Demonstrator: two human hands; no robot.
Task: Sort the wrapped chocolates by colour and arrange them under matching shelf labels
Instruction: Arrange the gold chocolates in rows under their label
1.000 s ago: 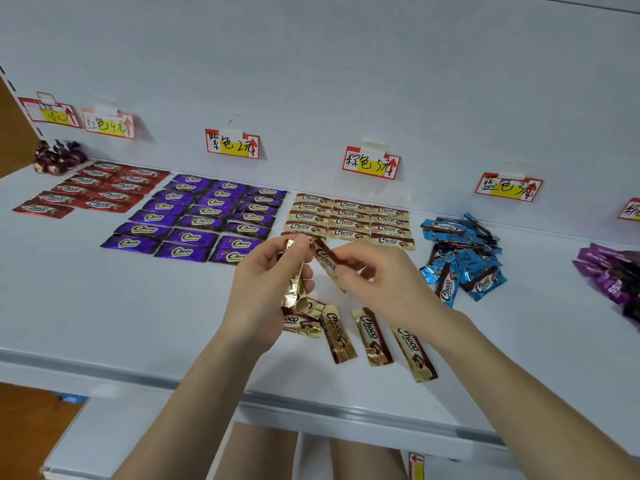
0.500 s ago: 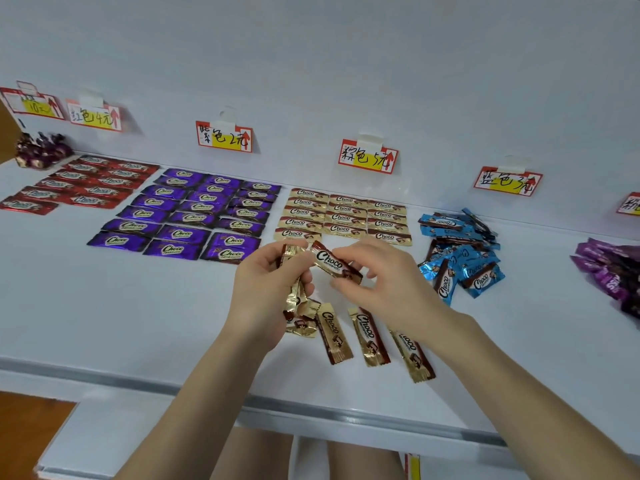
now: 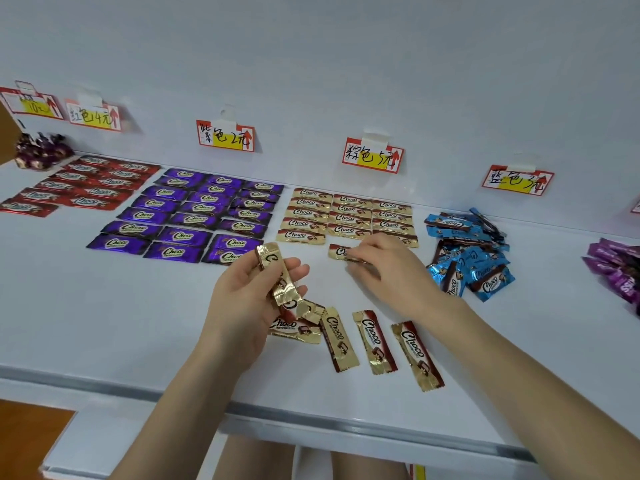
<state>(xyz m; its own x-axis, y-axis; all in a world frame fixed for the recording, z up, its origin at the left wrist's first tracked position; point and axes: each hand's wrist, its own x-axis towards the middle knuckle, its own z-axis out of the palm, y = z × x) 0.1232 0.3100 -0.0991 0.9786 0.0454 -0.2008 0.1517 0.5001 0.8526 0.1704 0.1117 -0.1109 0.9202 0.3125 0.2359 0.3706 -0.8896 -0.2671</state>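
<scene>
a white shelf point(image 3: 104, 306) seen from above, with wrapped "choco" chocolates laid out under handwritten price labels on the back wall. the left hand point(image 3: 242, 306), at centre frame, had its grip closed round a gold chocolate point(image 3: 275, 271), held upright and tilted, with "c" readable at its top. the right hand point(image 3: 391, 268), just right of centre, pinched a second gold chocolate point(image 3: 339, 252) lying flat on the shelf, just below the gold rows point(image 3: 349, 214); its fingertips hid all but "c".

above those rows a label point(image 3: 373, 157) read "粉色5元". to the left, a purple grid point(image 3: 194, 213) lay under a purple label point(image 3: 225, 136) reading "紫色2元". further left, red rows point(image 3: 86, 185) lay under a red label point(image 3: 93, 116) reading "红色4元". at the upper left edge a corner label point(image 3: 33, 105) showed "10元" above dark twist-wrapped sweets point(image 3: 41, 154).

on the right, an unsorted blue pile point(image 3: 467, 251) sat below a blue label point(image 3: 517, 181) reading "蓝色3元". a magenta pile point(image 3: 620, 268) touched the right edge.

below the hands, loose gold chocolates point(image 3: 374, 341) lay near the shelf's front lip, each marked "choco".
</scene>
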